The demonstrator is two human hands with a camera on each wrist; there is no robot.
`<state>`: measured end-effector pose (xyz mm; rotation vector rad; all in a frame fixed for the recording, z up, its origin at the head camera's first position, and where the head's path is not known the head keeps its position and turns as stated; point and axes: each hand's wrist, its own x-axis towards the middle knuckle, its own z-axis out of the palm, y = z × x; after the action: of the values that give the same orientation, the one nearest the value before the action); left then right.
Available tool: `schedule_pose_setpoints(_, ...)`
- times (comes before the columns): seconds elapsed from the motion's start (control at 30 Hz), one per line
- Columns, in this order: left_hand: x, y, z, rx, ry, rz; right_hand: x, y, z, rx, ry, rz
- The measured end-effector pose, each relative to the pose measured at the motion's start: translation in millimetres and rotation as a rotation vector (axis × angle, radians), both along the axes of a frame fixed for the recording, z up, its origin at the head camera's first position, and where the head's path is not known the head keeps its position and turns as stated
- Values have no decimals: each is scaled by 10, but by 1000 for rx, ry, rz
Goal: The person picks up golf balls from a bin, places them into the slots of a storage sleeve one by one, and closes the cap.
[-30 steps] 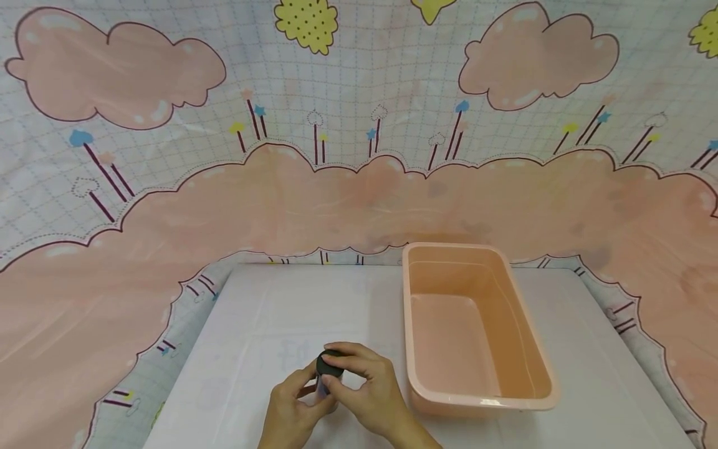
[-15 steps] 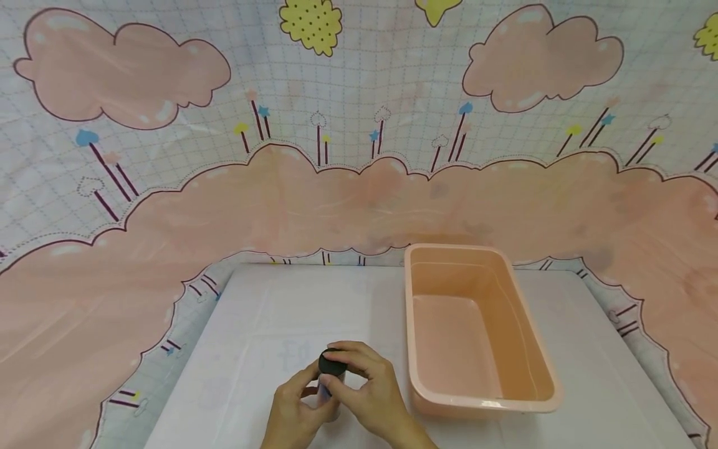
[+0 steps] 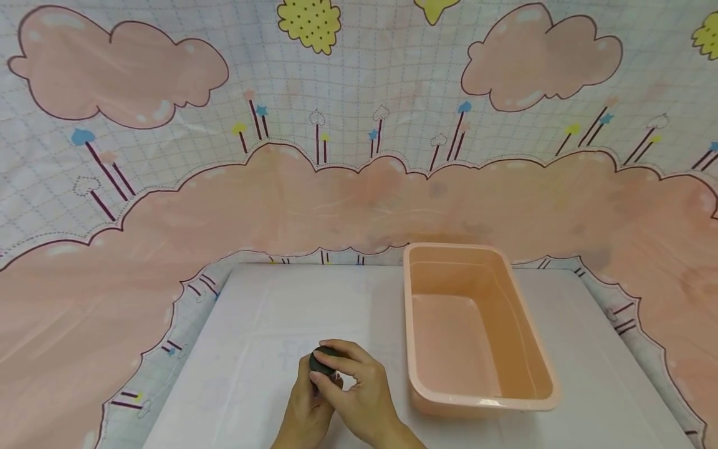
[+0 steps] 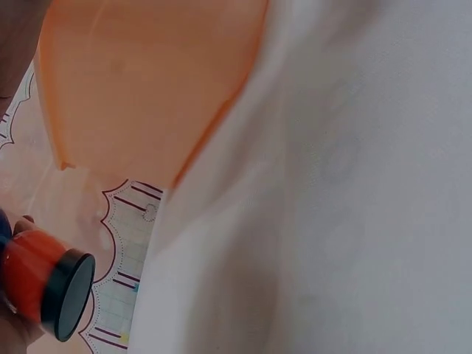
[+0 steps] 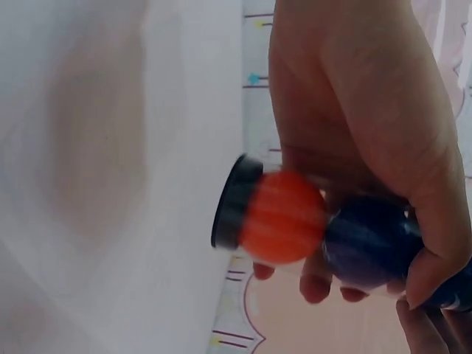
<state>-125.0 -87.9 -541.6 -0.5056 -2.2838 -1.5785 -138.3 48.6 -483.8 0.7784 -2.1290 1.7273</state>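
A clear tube (image 5: 325,258) holds an orange ball (image 5: 282,221) and a dark blue ball (image 5: 372,242). One end has a black cap (image 5: 234,200), which also faces the camera in the left wrist view. In the head view, my left hand (image 3: 307,402) grips the tube's body. My right hand (image 3: 367,390) pinches the dark cap (image 3: 323,361) at its upper end, thumb on the near side and fingers across the far side. Most of the tube is hidden behind the hands there. The orange ball (image 4: 31,271) shows at the lower left of the left wrist view.
A peach plastic basin (image 3: 410,324) stands on the white table (image 3: 303,293), right of the hands. A patterned curtain (image 3: 336,206) with pink clouds hangs behind the table and around its sides.
Both hands and the tube have shifted slightly left in the head view. My left hand now wraps closer around the tube and hides more of it; my right hand stays on the cap.
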Motion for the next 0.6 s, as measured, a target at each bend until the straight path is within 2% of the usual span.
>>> schedule_pose_setpoints(0.13,3,19,2,26,-16,3,-11,24,14,9,-28,20)
schedule_pose_setpoints(0.33,21,25,30,79,-112,7,-40,90,48,33,-25,97)
schedule_pose_setpoints(0.6,6,3,82,13,-102,28,-85,161,90,40,-63,171)
